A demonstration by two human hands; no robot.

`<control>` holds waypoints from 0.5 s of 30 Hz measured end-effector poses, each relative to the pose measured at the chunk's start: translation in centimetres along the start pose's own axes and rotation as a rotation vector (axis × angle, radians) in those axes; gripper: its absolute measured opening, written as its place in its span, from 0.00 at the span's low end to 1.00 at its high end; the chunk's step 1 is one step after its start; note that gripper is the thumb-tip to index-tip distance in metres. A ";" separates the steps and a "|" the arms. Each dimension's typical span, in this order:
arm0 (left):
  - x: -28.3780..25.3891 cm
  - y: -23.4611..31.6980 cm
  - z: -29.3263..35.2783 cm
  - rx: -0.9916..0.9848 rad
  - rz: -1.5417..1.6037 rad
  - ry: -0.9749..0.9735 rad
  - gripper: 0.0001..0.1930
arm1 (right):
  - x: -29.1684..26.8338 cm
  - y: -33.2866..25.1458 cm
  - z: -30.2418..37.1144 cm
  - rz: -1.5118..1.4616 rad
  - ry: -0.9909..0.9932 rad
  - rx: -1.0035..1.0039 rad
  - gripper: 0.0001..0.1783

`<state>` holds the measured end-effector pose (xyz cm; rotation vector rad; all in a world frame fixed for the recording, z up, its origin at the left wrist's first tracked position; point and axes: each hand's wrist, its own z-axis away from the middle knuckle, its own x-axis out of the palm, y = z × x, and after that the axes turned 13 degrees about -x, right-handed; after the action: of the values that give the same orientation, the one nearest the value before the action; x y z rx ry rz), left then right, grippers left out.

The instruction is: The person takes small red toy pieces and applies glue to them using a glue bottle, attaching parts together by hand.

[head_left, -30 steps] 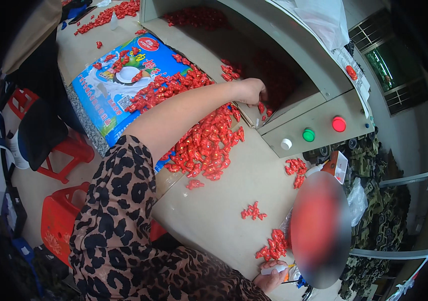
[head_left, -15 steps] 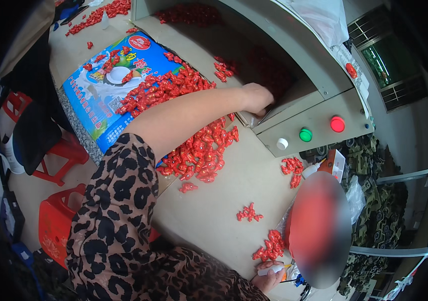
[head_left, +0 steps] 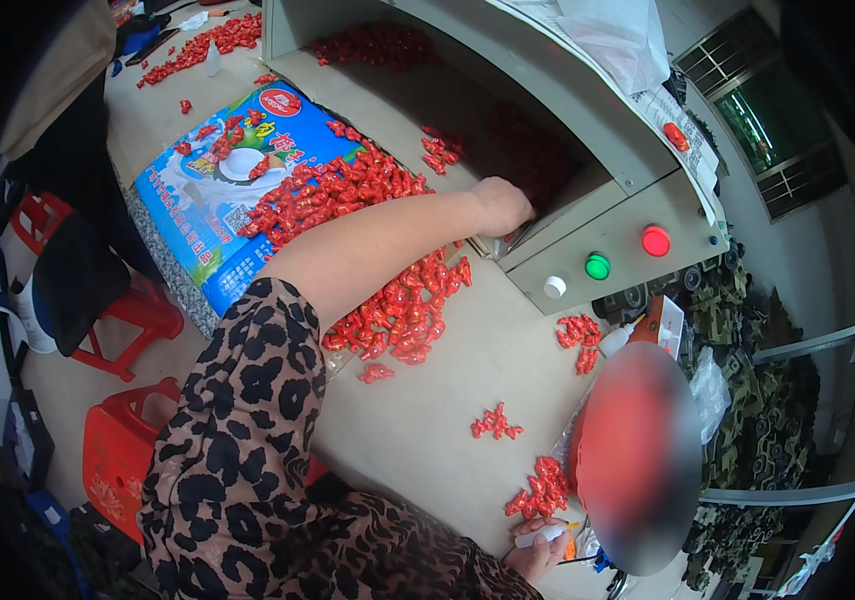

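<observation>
My left hand (head_left: 503, 207) reaches into the opening of a grey box-shaped machine (head_left: 567, 240), its fingers curled downward at the lower edge. Whatever those fingers hold, if anything, is hidden. Under and beside my left forearm lies a heap of small glossy red plastic figures (head_left: 392, 315), spread partly over a blue printed cardboard sheet (head_left: 182, 200). At the lower right my right hand (head_left: 539, 552) is closed around a small white squeeze bottle (head_left: 537, 535) with a yellowish tip. A small pile of red figures (head_left: 539, 487) lies just beyond that hand.
The machine's front carries a red button (head_left: 655, 240), a green button (head_left: 597, 265) and a white knob (head_left: 554, 287). Another white bottle (head_left: 615, 340) lies by a small box (head_left: 662, 325). A blurred red round thing (head_left: 637, 450) stands at right. Red stools (head_left: 122, 450) stand at left.
The view has shifted slightly. My left hand stays at the machine's opening with its fingers curled, and my right hand keeps hold of the squeeze bottle.
</observation>
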<state>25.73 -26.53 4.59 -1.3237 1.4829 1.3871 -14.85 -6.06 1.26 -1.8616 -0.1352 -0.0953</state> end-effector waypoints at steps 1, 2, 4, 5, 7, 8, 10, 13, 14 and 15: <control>-0.2 -0.1 0.1 0.001 -0.003 0.001 0.10 | -0.2 0.1 0.0 0.005 -0.007 -0.006 0.20; -0.4 -0.2 0.3 -0.021 0.047 -0.047 0.10 | -0.2 0.2 -0.1 0.003 -0.006 -0.006 0.20; -1.2 -0.6 0.9 -0.037 0.095 -0.100 0.11 | -0.3 0.3 -0.1 -0.017 -0.010 0.005 0.20; -1.6 -1.0 1.2 -0.130 0.125 -0.048 0.12 | -0.3 0.3 -0.1 -0.018 -0.005 0.006 0.20; -1.6 -2.6 1.2 -0.230 0.175 0.044 0.12 | -0.2 0.3 -0.1 0.000 0.017 0.005 0.20; -1.4 -3.8 0.8 -0.237 0.194 0.084 0.12 | -0.1 0.2 -0.1 -0.001 0.021 0.008 0.20; -1.6 -4.0 0.5 -0.216 0.163 0.051 0.12 | 0.0 0.1 -0.2 0.017 0.003 0.010 0.19; -1.9 -1.9 0.0 -0.156 -0.138 -0.187 0.11 | -0.3 -0.1 -0.1 0.070 -0.006 0.024 0.19; -1.0 -1.9 -1.0 -0.152 -0.135 -0.188 0.11 | -0.3 0.0 0.1 0.073 -0.002 0.024 0.19; 0.2 -2.7 -2.1 -0.106 -0.143 -0.056 0.11 | -0.4 0.0 0.1 0.059 -0.021 0.012 0.19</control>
<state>28.60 -28.40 4.08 -1.4160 1.2671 1.4141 -15.21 -6.00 1.14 -1.8534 -0.0950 -0.0335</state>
